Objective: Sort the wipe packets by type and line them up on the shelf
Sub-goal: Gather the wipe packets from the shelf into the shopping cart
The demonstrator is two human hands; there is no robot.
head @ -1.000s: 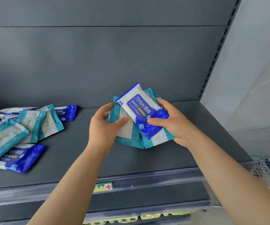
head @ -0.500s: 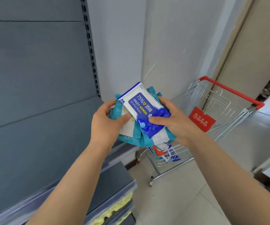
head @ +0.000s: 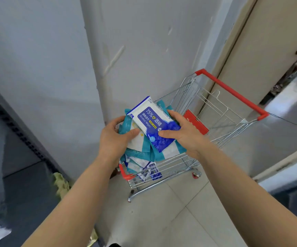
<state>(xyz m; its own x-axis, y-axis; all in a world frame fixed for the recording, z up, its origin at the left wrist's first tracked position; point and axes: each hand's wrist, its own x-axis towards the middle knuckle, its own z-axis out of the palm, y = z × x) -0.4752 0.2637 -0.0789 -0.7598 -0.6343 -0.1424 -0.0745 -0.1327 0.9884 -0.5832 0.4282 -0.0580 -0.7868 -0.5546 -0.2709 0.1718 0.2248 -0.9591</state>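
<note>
Right hand's (head: pixel 186 133) fingers (head: pixel 174 114) pinch blue packet (head: pixel 152 122) atop stack (head: pixel 140 151).

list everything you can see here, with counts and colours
blue packet: one, blue and white, top of the held bundle
teal packets: several, exact count unclear, teal and white, under the blue packet
cart: one, silver wire with red handle, on the floor behind the hands
cart packets: several, blue, white and teal, lying in the cart
red sign: one, on the cart
shelf unit: one, grey, far left
left hand: one, grips the teal packets
right hand: one, thumb on the blue packet, grips the bundle
</note>
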